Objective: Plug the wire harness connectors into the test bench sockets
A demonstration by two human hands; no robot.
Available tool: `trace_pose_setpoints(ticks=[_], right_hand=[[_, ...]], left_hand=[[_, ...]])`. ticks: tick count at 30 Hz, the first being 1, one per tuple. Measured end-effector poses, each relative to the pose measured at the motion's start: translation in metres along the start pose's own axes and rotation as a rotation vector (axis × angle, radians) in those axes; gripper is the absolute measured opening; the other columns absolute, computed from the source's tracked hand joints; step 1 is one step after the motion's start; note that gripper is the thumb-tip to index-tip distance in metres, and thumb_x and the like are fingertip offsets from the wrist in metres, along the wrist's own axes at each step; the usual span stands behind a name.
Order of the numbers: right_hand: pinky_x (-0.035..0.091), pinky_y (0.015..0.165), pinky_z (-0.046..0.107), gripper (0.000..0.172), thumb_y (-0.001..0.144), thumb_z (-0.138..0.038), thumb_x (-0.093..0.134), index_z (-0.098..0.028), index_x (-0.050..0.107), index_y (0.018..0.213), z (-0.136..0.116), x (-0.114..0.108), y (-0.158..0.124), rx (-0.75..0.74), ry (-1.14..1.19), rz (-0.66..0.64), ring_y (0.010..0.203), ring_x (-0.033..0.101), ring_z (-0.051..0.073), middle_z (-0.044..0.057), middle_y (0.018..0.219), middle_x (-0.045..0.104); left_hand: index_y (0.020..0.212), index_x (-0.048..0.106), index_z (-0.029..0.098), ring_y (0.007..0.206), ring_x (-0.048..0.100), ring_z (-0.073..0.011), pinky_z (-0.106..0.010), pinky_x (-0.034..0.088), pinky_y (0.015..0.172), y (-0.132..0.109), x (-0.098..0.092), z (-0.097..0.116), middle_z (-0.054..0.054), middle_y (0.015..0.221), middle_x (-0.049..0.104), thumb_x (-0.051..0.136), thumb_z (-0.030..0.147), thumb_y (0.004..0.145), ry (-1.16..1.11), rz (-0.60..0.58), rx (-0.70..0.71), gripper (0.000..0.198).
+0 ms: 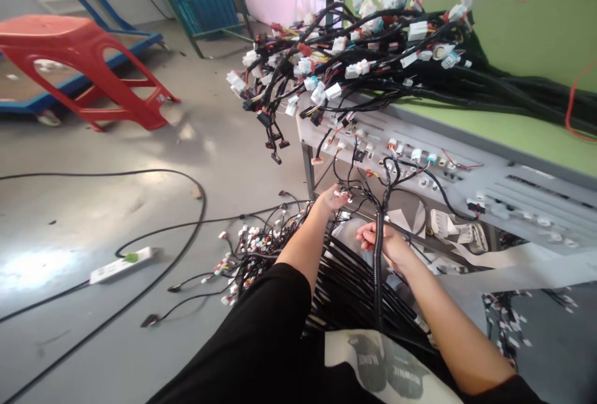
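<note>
A black wire harness (378,267) in corrugated sleeving rises in front of me and branches toward the sloped connector board (471,171). My left hand (332,199) is closed at the ends of the left branches, with a small white connector (344,194) at its fingertips. Lower and to the right, my right hand (389,247) has its fingers curled around the harness trunk, which crosses in front of the palm. Other branches end in plugs on the board, among them a white connector (416,155) and a teal one (431,159).
A thick bundle of finished-looking harnesses (420,74) lies on top of the board frame. More harnesses (261,242) hang below my left arm. On the floor are a power strip (122,265), its black cable and a red stool (88,68). A blue crate (205,11) stands behind.
</note>
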State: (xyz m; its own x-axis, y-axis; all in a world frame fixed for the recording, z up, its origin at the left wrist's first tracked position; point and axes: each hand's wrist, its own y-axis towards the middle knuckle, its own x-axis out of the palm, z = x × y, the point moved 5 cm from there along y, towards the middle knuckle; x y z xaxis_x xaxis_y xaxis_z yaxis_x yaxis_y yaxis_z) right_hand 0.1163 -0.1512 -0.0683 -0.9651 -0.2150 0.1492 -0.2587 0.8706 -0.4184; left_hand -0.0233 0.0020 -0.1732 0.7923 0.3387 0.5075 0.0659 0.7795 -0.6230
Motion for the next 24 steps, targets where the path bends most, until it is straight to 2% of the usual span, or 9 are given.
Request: trace_pose_setpoints(ticks=[2, 5, 10, 12, 15, 17, 20, 22, 24], right_hand=[[0.042, 0.058, 0.024, 0.041, 0.060, -0.046, 0.073, -0.013, 0.060, 0.082, -0.001, 0.000, -0.001, 0.007, 0.007, 0.004, 0.059, 0.054, 0.009, 0.006, 0.079, 0.064], [0.041, 0.057, 0.024, 0.040, 0.060, -0.045, 0.073, -0.013, 0.060, 0.081, -0.003, 0.002, -0.002, 0.025, 0.013, -0.009, 0.059, 0.054, 0.010, 0.005, 0.079, 0.064], [0.042, 0.059, 0.025, 0.039, 0.061, -0.045, 0.072, -0.014, 0.061, 0.082, -0.001, 0.003, -0.001, 0.039, 0.025, -0.034, 0.059, 0.054, 0.010, 0.005, 0.080, 0.064], [0.042, 0.059, 0.024, 0.038, 0.063, -0.044, 0.071, -0.013, 0.061, 0.083, 0.000, 0.002, -0.001, 0.027, 0.024, -0.042, 0.060, 0.054, 0.010, 0.006, 0.081, 0.064], [0.042, 0.059, 0.024, 0.035, 0.066, -0.042, 0.070, -0.013, 0.061, 0.084, 0.003, 0.001, -0.001, 0.015, 0.016, -0.051, 0.061, 0.055, 0.010, 0.006, 0.082, 0.064], [0.042, 0.060, 0.025, 0.035, 0.067, -0.042, 0.069, -0.013, 0.062, 0.085, 0.003, 0.000, -0.001, 0.010, 0.010, -0.047, 0.061, 0.055, 0.010, 0.006, 0.082, 0.064], [0.042, 0.062, 0.026, 0.036, 0.065, -0.044, 0.071, -0.013, 0.062, 0.081, 0.002, 0.000, -0.001, 0.004, 0.011, -0.043, 0.062, 0.054, 0.010, 0.006, 0.082, 0.064], [0.043, 0.062, 0.027, 0.036, 0.064, -0.044, 0.072, -0.013, 0.062, 0.079, 0.001, 0.000, 0.000, -0.003, 0.030, -0.045, 0.062, 0.054, 0.010, 0.006, 0.081, 0.063], [0.043, 0.062, 0.027, 0.037, 0.063, -0.045, 0.074, -0.013, 0.063, 0.079, 0.001, 0.000, 0.001, -0.005, 0.057, -0.041, 0.062, 0.054, 0.011, 0.005, 0.080, 0.063]], left_hand=[[0.073, 0.042, 0.016, 0.065, 0.055, -0.0118, -0.030, 0.049, 0.069, 0.003, -0.001, 0.003, -0.001, 0.065, 0.050, 0.035, 0.013, 0.090, -0.048, 0.012, -0.044, 0.019], [0.071, 0.037, 0.017, 0.066, 0.056, -0.0092, -0.030, 0.050, 0.073, -0.003, -0.017, 0.020, 0.001, 0.066, 0.049, 0.028, 0.013, 0.093, -0.145, 0.046, 0.000, 0.024], [0.074, 0.037, 0.019, 0.071, 0.060, -0.0102, -0.037, 0.050, 0.077, -0.025, -0.047, 0.054, 0.002, 0.072, 0.052, 0.035, 0.024, 0.093, -0.386, 0.157, 0.210, 0.019], [0.077, 0.039, 0.020, 0.075, 0.062, -0.0110, -0.037, 0.050, 0.077, -0.035, -0.052, 0.064, 0.002, 0.074, 0.052, 0.039, 0.025, 0.091, -0.463, 0.210, 0.306, 0.015], [0.080, 0.040, 0.021, 0.082, 0.063, -0.0122, -0.036, 0.049, 0.078, -0.059, -0.052, 0.082, 0.003, 0.075, 0.052, 0.042, 0.025, 0.089, -0.488, 0.189, 0.506, 0.010], [0.082, 0.040, 0.022, 0.082, 0.063, -0.0117, -0.033, 0.049, 0.079, -0.086, -0.049, 0.098, 0.002, 0.077, 0.054, 0.046, 0.026, 0.087, -0.410, 0.154, 0.718, 0.009], [0.089, 0.044, 0.024, 0.074, 0.061, -0.0098, -0.026, 0.049, 0.076, -0.140, -0.041, 0.121, 0.001, 0.082, 0.057, 0.055, 0.032, 0.081, -0.133, 0.192, 1.045, 0.016], [0.097, 0.049, 0.024, 0.074, 0.060, -0.0109, -0.025, 0.049, 0.074, -0.169, -0.027, 0.131, -0.002, 0.089, 0.059, 0.058, 0.040, 0.078, 0.091, 0.173, 1.136, 0.026], [0.105, 0.054, 0.023, 0.081, 0.060, -0.0139, -0.027, 0.050, 0.074, -0.188, -0.012, 0.138, -0.006, 0.097, 0.059, 0.057, 0.045, 0.078, 0.219, 0.114, 1.119, 0.034]])
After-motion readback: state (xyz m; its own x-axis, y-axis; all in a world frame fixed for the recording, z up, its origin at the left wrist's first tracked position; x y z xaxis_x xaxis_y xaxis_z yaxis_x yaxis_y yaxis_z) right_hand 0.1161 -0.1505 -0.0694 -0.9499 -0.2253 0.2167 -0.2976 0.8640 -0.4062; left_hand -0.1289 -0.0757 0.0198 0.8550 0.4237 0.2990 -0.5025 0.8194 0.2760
